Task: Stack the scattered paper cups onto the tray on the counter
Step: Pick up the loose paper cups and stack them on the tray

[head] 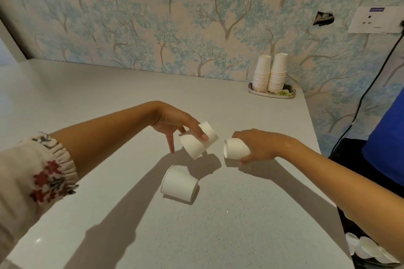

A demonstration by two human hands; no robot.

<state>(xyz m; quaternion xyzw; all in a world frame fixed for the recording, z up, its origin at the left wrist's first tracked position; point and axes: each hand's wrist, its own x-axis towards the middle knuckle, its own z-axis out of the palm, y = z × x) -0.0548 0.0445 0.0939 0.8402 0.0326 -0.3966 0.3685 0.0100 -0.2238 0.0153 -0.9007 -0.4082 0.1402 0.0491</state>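
Head view: my left hand pinches two paper cups, right hand grips one cup; a loose cup lies on the desk. Nest them mouth-aligned, then carry to the tray stacks.

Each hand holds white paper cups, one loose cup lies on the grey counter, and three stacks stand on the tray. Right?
Not quite: the head view shows two stacks of white paper cups on the oval patterned tray, not three. The rest holds.
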